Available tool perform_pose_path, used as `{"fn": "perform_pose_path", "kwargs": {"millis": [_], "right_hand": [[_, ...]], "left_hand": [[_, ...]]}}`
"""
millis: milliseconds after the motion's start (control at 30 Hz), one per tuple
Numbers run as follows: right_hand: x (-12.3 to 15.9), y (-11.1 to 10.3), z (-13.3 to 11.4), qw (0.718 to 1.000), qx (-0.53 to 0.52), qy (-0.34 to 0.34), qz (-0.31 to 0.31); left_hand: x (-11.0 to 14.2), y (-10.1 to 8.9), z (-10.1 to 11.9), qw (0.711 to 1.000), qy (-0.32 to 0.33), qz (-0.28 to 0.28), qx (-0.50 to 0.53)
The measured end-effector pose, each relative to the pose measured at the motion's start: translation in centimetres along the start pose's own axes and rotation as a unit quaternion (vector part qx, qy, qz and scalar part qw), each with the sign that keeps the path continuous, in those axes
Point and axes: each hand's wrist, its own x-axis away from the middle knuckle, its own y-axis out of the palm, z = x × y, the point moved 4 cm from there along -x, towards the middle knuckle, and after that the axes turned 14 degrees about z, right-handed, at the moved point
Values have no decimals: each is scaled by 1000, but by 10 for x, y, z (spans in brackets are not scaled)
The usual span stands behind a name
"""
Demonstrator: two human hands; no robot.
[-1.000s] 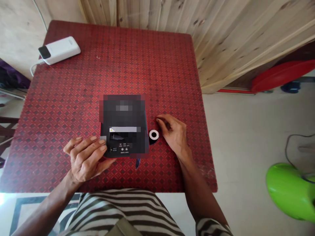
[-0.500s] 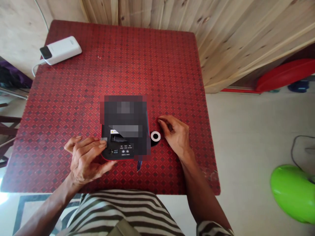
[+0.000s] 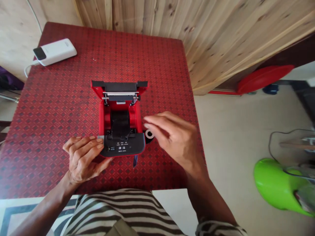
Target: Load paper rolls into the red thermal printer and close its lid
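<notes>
The printer (image 3: pixel 124 149)'s lid (image 3: pixel 119 86) has swung up on the counter (image 3: pixel 162 65), exposing a black roll (image 3: pixel 120 119), the left hand (image 3: pixel 82 160) clamped on its near corner (image 3: pixel 105 149), the right hand (image 3: pixel 176 141) alongside with fingers (image 3: pixel 157 121) slightly parted.

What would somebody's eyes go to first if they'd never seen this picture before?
Probably the red-and-black machine near the front of the table, its lid open and the left hand at its near left corner. Next might come the bright green object on the floor, far right, then the white device at the table's far left.
</notes>
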Motion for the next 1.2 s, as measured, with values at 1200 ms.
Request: {"fn": "perform_pose_path", "kwargs": {"millis": [1200], "right_hand": [[-9, 4, 78, 946, -181, 264, 42]], "left_hand": [[0, 11, 0, 999, -34, -42, -5]]}}
